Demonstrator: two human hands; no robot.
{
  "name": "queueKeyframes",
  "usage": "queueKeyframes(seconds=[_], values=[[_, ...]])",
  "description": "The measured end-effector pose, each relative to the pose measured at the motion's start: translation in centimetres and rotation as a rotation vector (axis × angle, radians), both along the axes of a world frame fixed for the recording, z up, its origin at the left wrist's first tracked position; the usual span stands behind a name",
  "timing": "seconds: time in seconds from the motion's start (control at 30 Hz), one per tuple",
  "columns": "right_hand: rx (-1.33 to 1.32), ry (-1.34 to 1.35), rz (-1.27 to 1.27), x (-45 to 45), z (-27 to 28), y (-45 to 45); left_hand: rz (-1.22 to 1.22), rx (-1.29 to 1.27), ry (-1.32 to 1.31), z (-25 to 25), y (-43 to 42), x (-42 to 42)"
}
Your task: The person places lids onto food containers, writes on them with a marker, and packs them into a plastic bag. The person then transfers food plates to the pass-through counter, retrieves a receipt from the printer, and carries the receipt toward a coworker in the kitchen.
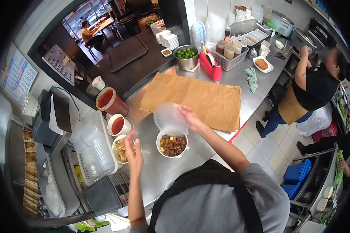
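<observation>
A translucent round plastic lid (168, 119) is pinched at its right edge by my right hand (188, 117). Just below the lid, a white bowl (172, 145) of dark braised meat chunks stands on the steel counter. My left hand (133, 152) is raised with its fingers stretched out, nothing in it. Behind that hand sits a white bowl of pale shredded food (120, 149), partly covered by the fingers. A white cup of red sauce (118, 125) stands just beyond it.
Brown paper (198, 100) covers the counter ahead. A tub of red liquid (110, 101) and a basket of plastic lids (93, 147) are at left. A pot of green limes (186, 56), a red tape dispenser (210, 66) and a bottle basket (230, 58) stand behind. A co-worker (315, 81) stands at right.
</observation>
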State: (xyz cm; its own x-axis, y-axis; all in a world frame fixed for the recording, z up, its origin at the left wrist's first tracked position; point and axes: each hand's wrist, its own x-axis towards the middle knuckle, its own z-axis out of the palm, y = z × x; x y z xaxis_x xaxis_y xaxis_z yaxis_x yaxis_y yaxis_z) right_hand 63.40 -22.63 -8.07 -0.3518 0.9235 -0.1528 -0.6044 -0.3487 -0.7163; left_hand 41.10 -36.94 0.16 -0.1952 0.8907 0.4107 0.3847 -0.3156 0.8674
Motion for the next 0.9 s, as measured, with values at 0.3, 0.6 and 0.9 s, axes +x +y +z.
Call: queueKeyframes(seconds=[0.3, 0.6, 0.9], values=[[0.510, -0.801, -0.180, -2.7, -3.9, -6.9, 0.224, -0.386, -0.478, -12.4, 1.7, 3.7], [0.568, -0.809, -0.378, -2.9, -4.6, -7.5, 0.420, -0.195, -0.171, -12.3, 2.2, 6.1], [0.511, -0.787, 0.052, -2.2, -5.2, -2.5, 0.140, -0.346, -0.349, -14.1, 5.0, 3.3]])
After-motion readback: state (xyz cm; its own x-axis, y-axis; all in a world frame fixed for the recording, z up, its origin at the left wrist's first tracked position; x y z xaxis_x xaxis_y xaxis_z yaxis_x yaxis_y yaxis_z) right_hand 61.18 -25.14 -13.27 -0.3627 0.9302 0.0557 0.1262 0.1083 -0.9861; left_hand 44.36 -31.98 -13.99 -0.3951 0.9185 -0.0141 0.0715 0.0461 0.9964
